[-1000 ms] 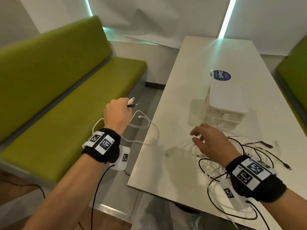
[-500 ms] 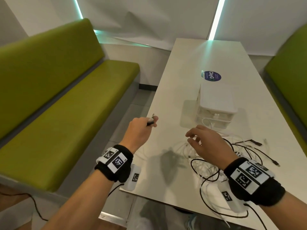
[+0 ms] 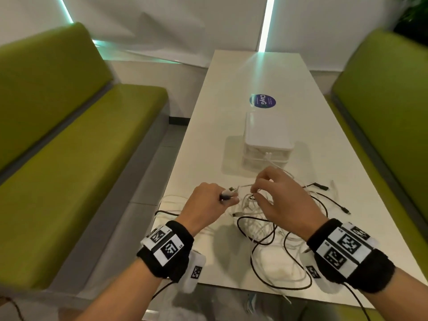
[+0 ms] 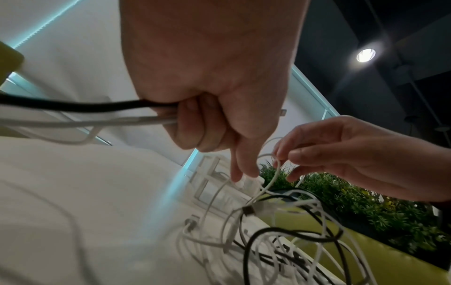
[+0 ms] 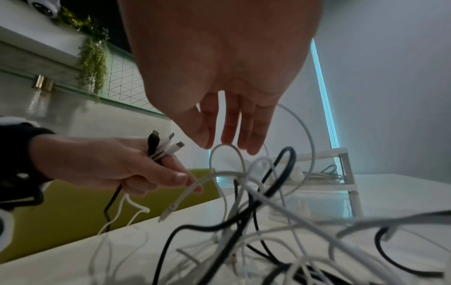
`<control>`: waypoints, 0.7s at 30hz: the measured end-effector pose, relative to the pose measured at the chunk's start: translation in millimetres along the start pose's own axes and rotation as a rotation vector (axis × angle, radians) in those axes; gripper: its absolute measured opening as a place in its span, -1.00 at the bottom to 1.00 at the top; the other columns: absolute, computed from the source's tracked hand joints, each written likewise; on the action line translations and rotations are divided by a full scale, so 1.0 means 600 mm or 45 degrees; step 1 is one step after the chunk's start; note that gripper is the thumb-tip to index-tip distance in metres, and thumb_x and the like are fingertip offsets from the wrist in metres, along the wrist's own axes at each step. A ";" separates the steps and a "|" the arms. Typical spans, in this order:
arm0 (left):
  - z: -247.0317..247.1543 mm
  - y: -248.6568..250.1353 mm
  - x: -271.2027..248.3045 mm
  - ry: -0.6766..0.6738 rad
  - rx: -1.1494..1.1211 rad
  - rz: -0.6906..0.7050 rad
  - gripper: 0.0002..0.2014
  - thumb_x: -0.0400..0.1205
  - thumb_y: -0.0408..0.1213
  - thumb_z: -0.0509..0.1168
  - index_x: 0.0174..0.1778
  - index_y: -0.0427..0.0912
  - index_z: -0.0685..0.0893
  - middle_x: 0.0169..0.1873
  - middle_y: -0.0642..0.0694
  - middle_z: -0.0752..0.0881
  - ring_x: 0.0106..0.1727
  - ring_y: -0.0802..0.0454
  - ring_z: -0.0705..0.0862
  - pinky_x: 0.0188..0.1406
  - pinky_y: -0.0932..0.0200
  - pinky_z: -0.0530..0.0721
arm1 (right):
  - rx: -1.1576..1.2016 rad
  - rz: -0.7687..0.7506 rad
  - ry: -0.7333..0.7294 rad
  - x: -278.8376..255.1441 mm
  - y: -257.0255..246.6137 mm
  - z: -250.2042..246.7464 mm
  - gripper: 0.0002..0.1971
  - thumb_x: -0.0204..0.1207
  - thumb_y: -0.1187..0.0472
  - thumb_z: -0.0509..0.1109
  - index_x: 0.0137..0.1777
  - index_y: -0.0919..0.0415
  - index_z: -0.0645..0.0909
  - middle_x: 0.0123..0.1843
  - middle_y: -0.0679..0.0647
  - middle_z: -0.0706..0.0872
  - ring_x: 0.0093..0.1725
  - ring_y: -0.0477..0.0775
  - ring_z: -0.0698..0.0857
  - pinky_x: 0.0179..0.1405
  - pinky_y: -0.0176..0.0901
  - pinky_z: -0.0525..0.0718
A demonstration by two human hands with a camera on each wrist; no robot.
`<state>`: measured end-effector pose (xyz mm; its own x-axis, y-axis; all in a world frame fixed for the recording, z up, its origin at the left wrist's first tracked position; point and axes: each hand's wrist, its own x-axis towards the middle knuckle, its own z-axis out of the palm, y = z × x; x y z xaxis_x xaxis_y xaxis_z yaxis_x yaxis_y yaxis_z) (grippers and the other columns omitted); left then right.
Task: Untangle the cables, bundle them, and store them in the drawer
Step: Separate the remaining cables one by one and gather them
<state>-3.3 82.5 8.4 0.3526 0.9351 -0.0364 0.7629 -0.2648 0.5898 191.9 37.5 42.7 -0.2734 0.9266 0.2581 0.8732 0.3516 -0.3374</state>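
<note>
Left hand (image 3: 206, 206) has swung in from out over the bench (image 3: 76, 158) & now sits above the table's (image 3: 243, 79) near-left edge, right by the right hand (image 3: 284, 200), which has lifted off the pile. White table runs away between two green benches, white walls w/ cyan light strips behind; blue sticker (image 3: 262, 101) beyond the drawer unit (image 3: 266, 140) mid-table. Left hand clenched round a bunch of cable ends (image 5: 162, 146), one black, rest white, plugs poking up. Right hand pinching a white cable loop (image 5: 227, 154) w/ fingertips (image 4: 296, 155). Tangle of cables (image 3: 273, 237), black & white, sprawls along the near edge, under & right of both hands; one white lead trails to the drawer front.
</note>
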 end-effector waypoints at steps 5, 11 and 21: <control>0.003 0.009 -0.012 0.069 -0.086 -0.014 -0.57 0.71 -0.05 0.25 -0.39 -0.26 0.59 -0.36 -0.03 0.68 -0.17 -0.24 0.65 -0.47 0.28 0.32 | -0.228 -0.074 -0.231 -0.026 0.007 0.025 -0.88 0.40 0.02 0.49 -0.11 -0.01 0.71 0.39 0.09 0.47 0.21 0.09 0.56 -0.14 -0.08 0.67; 0.000 0.008 -0.013 0.084 -0.210 -0.074 -0.62 0.78 -0.12 0.11 0.19 -0.31 0.72 0.05 -0.18 0.79 -0.03 -0.25 0.68 -0.32 0.37 0.33 | -0.079 -0.010 -0.136 -0.013 0.011 0.039 -0.90 0.49 0.10 0.50 -0.20 0.08 0.74 0.39 0.09 0.54 0.18 0.12 0.63 -0.09 0.03 0.69; -0.023 0.045 -0.036 0.125 -0.745 -0.038 -0.42 0.64 0.26 0.01 -0.18 -0.04 0.83 -0.48 0.19 0.18 -0.39 0.21 0.09 -0.56 0.16 0.25 | 0.322 0.203 0.048 0.004 -0.039 0.014 -0.67 0.70 -0.09 0.05 -0.17 0.09 0.44 -0.39 -0.01 0.67 -0.32 0.04 0.66 -0.27 0.06 0.64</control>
<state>2.2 58.4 36.4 0.2626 0.9649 -0.0019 0.3362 -0.0896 0.9375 167.5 32.6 43.6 -0.1212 0.9689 0.2156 0.7744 0.2282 -0.5900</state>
